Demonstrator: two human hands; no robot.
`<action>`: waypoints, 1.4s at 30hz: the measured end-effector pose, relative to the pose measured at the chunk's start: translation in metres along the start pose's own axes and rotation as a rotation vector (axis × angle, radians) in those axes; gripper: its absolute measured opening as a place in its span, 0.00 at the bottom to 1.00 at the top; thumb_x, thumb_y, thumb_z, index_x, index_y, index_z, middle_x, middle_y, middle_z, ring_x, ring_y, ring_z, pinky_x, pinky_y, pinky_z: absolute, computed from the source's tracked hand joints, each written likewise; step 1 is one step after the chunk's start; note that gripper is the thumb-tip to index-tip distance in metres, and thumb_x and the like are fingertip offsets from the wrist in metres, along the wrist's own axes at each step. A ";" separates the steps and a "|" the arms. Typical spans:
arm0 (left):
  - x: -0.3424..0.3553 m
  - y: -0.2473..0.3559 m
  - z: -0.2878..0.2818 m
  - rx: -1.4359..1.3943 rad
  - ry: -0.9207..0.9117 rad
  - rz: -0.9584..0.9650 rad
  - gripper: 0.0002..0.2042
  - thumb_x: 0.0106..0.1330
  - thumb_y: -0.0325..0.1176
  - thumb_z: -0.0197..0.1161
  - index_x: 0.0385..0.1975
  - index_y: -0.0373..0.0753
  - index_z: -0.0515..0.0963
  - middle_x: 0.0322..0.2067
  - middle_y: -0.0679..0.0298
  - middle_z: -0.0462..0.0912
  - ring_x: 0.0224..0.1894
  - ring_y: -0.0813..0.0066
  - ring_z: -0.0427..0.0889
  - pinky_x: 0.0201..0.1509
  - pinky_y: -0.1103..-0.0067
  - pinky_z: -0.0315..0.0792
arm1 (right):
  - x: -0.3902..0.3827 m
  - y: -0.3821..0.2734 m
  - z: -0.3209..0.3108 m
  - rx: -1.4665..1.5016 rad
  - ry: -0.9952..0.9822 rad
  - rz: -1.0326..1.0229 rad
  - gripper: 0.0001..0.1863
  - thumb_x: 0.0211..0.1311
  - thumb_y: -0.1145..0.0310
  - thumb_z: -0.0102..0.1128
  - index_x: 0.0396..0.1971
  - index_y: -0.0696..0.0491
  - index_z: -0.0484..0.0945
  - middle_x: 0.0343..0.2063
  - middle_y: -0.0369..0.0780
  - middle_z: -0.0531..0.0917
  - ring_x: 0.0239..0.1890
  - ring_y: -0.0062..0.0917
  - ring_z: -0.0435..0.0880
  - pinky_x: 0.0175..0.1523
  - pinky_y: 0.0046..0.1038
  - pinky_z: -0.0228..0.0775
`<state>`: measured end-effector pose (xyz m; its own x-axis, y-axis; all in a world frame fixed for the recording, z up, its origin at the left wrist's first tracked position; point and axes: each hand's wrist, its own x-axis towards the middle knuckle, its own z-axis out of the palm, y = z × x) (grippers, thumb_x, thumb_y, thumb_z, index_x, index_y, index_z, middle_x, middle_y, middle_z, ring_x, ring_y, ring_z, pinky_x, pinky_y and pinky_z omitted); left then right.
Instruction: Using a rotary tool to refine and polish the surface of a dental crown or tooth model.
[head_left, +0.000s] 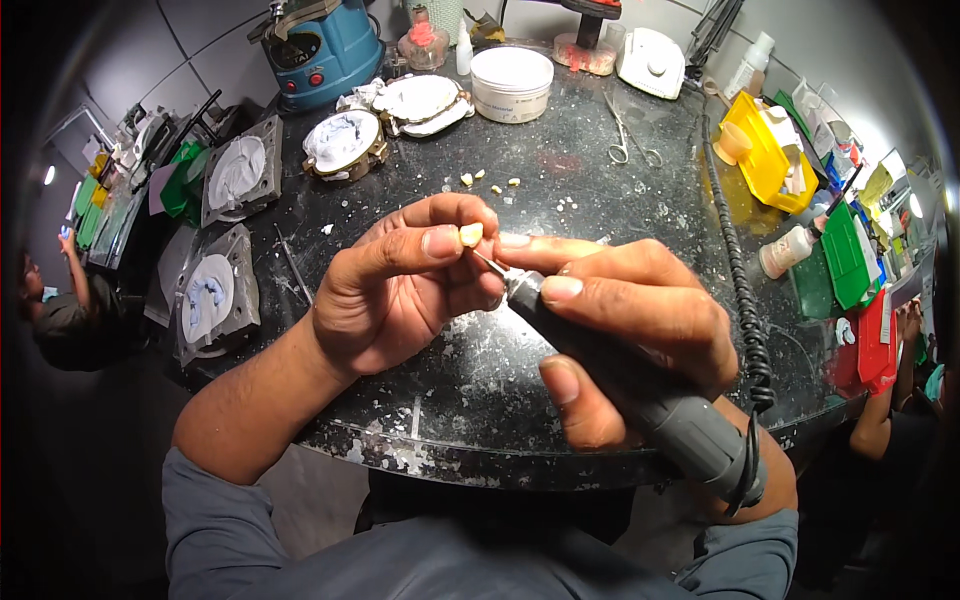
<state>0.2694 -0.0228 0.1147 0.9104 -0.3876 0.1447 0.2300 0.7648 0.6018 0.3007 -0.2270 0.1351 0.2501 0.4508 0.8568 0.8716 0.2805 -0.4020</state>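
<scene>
Between the thumb and fingers of my left hand (400, 270) is a small ivory dental crown (471, 235), pinched near the middle of the view. My right hand (640, 320) is wrapped round a dark rotary handpiece (620, 350), held like a pen. Its thin metal bur points up and left, its tip at or very close to the underside of the crown; whether they touch I cannot tell. Several similar small crowns (497, 189) lie loose on the black worktop (560, 220) just beyond my hands.
A coiled cord (745, 300) runs down the right side to the handpiece. Scissors (630, 135), a white tub (512, 85), plaster moulds (342, 142) and a blue machine (320, 55) stand farther back. Metal flasks (220, 290) and a thin tool (293, 265) lie left; yellow (765, 150) and green bins (848, 255) right.
</scene>
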 end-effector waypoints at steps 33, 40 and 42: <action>0.065 0.034 -0.021 2.082 0.443 0.033 0.09 0.53 0.31 0.66 0.32 0.36 0.83 0.28 0.57 0.84 0.32 0.72 0.82 0.39 0.78 0.73 | -0.006 0.066 -0.056 -0.177 0.390 0.374 0.09 0.57 0.70 0.62 0.34 0.58 0.74 0.28 0.37 0.77 0.31 0.17 0.77 0.38 0.21 0.70; 0.049 0.025 0.010 1.216 0.371 0.366 0.11 0.57 0.23 0.63 0.40 0.31 0.79 0.36 0.58 0.83 0.38 0.70 0.83 0.45 0.81 0.74 | -0.008 0.062 -0.052 -0.220 0.386 0.232 0.10 0.57 0.71 0.61 0.36 0.58 0.75 0.28 0.38 0.79 0.32 0.18 0.79 0.39 0.20 0.71; 0.031 0.013 0.023 0.663 0.348 0.287 0.11 0.59 0.21 0.61 0.42 0.30 0.77 0.37 0.55 0.82 0.42 0.69 0.82 0.50 0.77 0.76 | -0.005 0.048 -0.035 -0.037 0.386 0.259 0.11 0.56 0.72 0.62 0.38 0.58 0.75 0.31 0.40 0.81 0.34 0.19 0.81 0.39 0.20 0.73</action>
<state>0.2926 -0.0363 0.1454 0.9831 0.0444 0.1775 -0.1825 0.3033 0.9353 0.3565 -0.2455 0.1232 0.5940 0.1512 0.7901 0.7726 0.1666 -0.6127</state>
